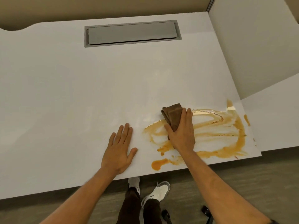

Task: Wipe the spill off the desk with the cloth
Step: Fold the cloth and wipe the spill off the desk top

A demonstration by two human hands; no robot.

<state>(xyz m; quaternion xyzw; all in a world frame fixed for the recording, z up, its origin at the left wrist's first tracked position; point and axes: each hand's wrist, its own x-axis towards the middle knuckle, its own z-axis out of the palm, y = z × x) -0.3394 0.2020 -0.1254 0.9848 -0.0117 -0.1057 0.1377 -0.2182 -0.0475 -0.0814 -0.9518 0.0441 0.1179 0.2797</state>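
Desk (72, 88): white, glossy top, its near edge running across in front of the person; a partition stands along its right side.
Spill (215, 126): orange liquid smeared in loops and streaks over the desk's near right corner, with a thicker blob (157, 164) close to the near edge and a few specks trailing toward the right edge.
Cloth (173, 114): brown, bunched up, lying on the left part of the spill; its far end sticks out past the fingertips.
Right hand (182, 131): palm down on the cloth, fingers curled over it and pinning it to the desk, thumb tucked along its left side.
Left hand (120, 150): flat on bare desk just left of the spill, fingers spread wide and straight, holding nothing, clear of the orange.
Hatch (131, 33): grey rectangular lid set into the desk at the far side, well apart from the mess.
Floor (242, 180): greyish, below the desk edge, with the person's white shoes (159, 192) and dark trousers showing.
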